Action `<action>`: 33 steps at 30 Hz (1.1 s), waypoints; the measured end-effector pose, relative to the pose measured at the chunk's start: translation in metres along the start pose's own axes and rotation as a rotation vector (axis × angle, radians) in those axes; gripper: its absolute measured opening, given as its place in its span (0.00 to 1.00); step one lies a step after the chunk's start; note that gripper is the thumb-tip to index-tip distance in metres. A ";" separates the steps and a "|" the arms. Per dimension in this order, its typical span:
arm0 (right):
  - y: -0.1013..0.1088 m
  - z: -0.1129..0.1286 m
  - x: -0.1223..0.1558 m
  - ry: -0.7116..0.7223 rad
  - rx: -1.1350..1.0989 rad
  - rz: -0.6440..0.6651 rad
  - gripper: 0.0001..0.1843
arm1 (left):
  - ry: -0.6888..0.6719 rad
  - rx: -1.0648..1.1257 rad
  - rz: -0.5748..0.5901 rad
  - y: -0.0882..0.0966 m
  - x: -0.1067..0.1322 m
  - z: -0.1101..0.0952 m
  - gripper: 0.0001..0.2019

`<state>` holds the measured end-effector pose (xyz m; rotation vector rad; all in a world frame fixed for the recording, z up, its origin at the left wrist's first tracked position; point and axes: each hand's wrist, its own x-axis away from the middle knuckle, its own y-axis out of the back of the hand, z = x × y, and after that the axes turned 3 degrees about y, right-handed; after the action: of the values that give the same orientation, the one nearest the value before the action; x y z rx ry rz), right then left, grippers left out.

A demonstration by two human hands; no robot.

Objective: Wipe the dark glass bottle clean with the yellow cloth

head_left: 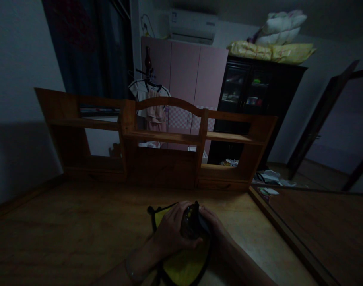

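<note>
Low in the middle of the head view, a dark, glossy, rounded object (189,224) sits between my hands; the light is too dim to tell its kind. My left hand (172,230) wraps round its left side, thumb across its front. From the right, my right hand (212,224) is closed against it and a dark flap beside it; its fingertips are partly hidden. Beneath both hands lies a yellow fabric piece with black edging (185,266), perhaps a bag. A black cord or strap end (150,209) sticks out at its upper left.
The bare wooden board surface (80,230) extends around my hands. Behind it stands a wooden headboard with shelves (163,137). A raised wooden rail (282,226) runs along the right. Farther back are a pink wardrobe (184,75), a black cabinet (276,95) and a doorway.
</note>
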<state>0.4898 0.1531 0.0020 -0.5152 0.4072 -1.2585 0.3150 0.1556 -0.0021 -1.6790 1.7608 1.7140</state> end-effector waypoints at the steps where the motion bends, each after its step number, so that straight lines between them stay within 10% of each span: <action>1: 0.000 0.000 0.000 -0.010 -0.002 -0.005 0.14 | 0.001 -0.001 0.007 0.000 0.000 0.000 0.45; 33: 0.002 0.001 0.002 0.021 -0.017 -0.007 0.14 | 0.030 0.029 0.019 0.003 0.000 0.000 0.45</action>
<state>0.4922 0.1522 0.0015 -0.5192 0.4341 -1.2693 0.3129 0.1550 -0.0008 -1.6903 1.8118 1.6711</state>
